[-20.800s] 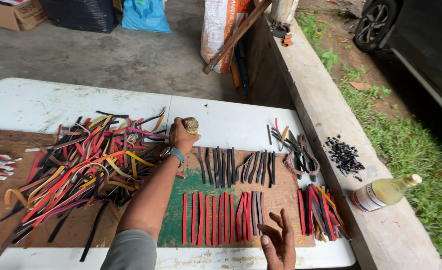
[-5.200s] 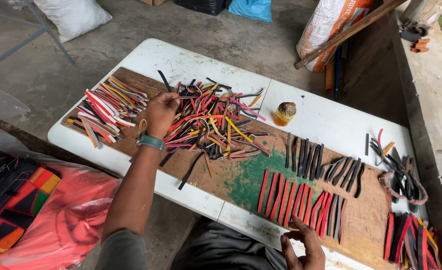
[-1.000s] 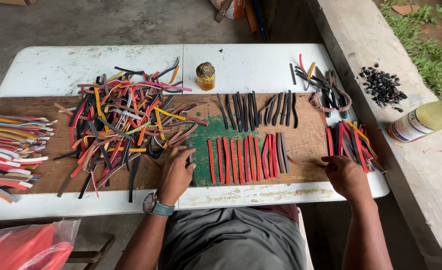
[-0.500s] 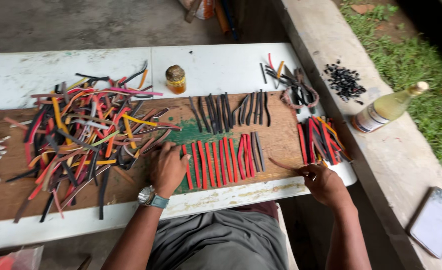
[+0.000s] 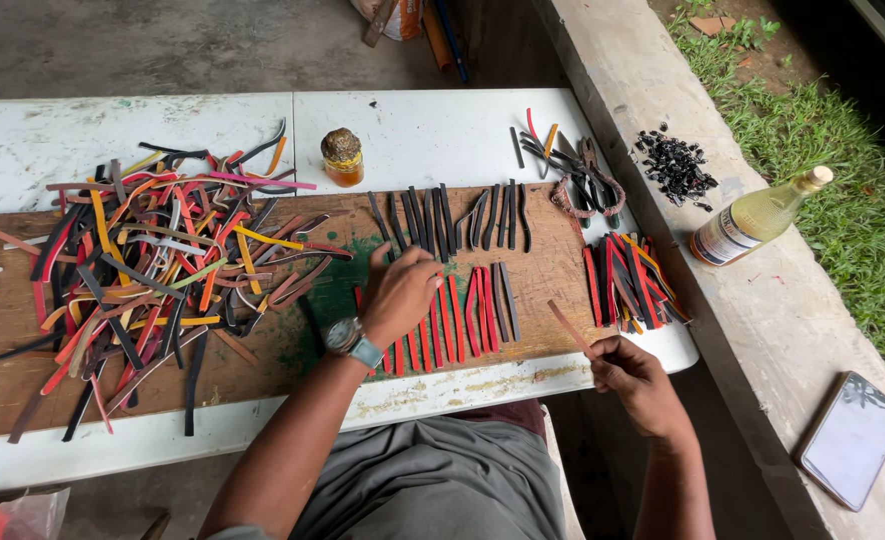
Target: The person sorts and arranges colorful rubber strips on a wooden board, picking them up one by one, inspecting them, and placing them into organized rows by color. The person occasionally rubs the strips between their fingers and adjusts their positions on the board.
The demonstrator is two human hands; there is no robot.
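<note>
A thin brown strip [image 5: 569,327] is pinched in the fingers of the right hand [image 5: 637,375], just off the front edge of the wooden board [image 5: 262,370], its free end slanting up over the board; the left hand [image 5: 402,295], with a watch [image 5: 350,341] at the wrist, lies palm down with fingers loosely spread on a neat row of red and black strips [image 5: 457,315], holding nothing. Behind that row lies a row of black strips [image 5: 452,212]; a tangled pile of coloured strips [image 5: 152,270] sits to the left, a smaller bundle [image 5: 627,280] to the right; a small jar [image 5: 342,157] stands on the white desk [image 5: 162,130], and a bottle [image 5: 757,217] and a phone [image 5: 849,438] rest on the concrete ledge [image 5: 762,330].
</note>
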